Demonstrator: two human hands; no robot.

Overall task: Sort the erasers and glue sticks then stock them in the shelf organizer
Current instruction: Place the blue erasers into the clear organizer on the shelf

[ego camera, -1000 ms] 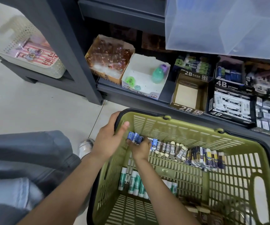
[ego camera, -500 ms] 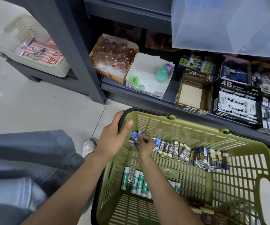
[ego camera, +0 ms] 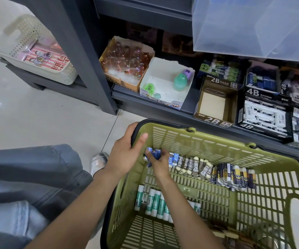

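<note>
A person crouched before a grey store shelf works both hands at the 10 o'clock corner of a green shopping basket [ego camera: 280, 177]. The right hand [ego camera: 158, 163] has its fingers curled tight around a small bunch of blue erasers [ego camera: 154, 153], lifted against the basket's far wall. The left hand [ego camera: 125, 155] is loosely curved, thumb stretched up over the black rim, fingers touching the same bunch; whether it actually grips the blue erasers cannot be told.

Half a second ago the right hand's fingers were pinching at the top of the bunch; now they wrap over it, and the left thumb has stayed along the rim.

More erasers line the basket's far wall: a brown 2B row [ego camera: 192, 165] at centre, a dark blue and yellow row [ego camera: 235, 175] toward 3 o'clock. Green-and-white glue sticks [ego camera: 154, 202] lie together on the basket floor at 7 o'clock, partly hidden by the right forearm.

On the shelf at 12 o'clock an open 2B display box [ego camera: 217, 103] stands beside a 4B box [ego camera: 263, 114] filled with white erasers. At 11 o'clock sit a white carton [ego camera: 163, 83] holding a few green items and an orange carton [ego camera: 125, 63]. A cream perforated bin [ego camera: 37, 51] sits at 10 o'clock over a pale tiled floor [ego camera: 37, 119].
</note>
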